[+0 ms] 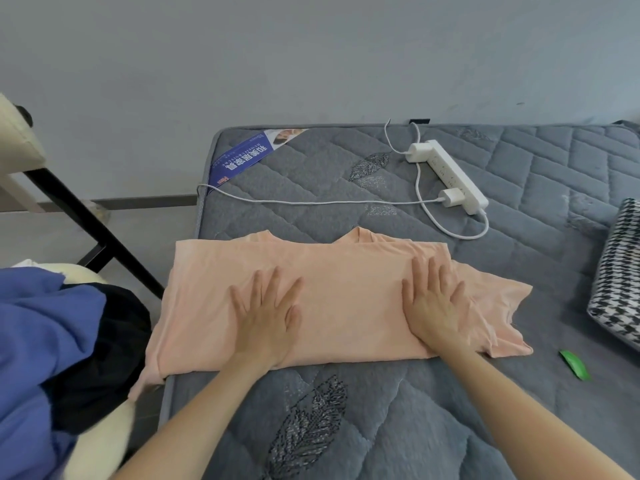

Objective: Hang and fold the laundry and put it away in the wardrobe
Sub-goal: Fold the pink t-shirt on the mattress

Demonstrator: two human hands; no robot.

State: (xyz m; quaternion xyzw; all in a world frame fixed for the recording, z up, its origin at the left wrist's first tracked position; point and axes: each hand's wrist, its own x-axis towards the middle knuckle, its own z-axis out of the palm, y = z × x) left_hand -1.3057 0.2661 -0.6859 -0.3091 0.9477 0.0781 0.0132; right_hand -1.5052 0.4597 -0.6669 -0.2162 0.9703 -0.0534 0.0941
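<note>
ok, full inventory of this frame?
peach T-shirt: 1, peach, spread on mattress, left edge overhanging
grey quilted mattress: 1, grey, centre and right
white power strip: 1, white, on mattress behind shirt
white plug-in chargers: 2, white, in the strip
white cables: several, white, around the strip
blue printed label: 1, blue, mattress far-left corner
houndstooth cushion: 1, black-and-white, right edge
small green object: 1, green, mattress right of shirt
pile of clothes: 1, blue and black, left of mattress
left hand: 1, flat on shirt, left-centre
right hand: 1, flat on shirt, near its sleeve

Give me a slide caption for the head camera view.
Left hand and right hand press flat on a peach T-shirt on a grey mattress, power strip behind.
</note>
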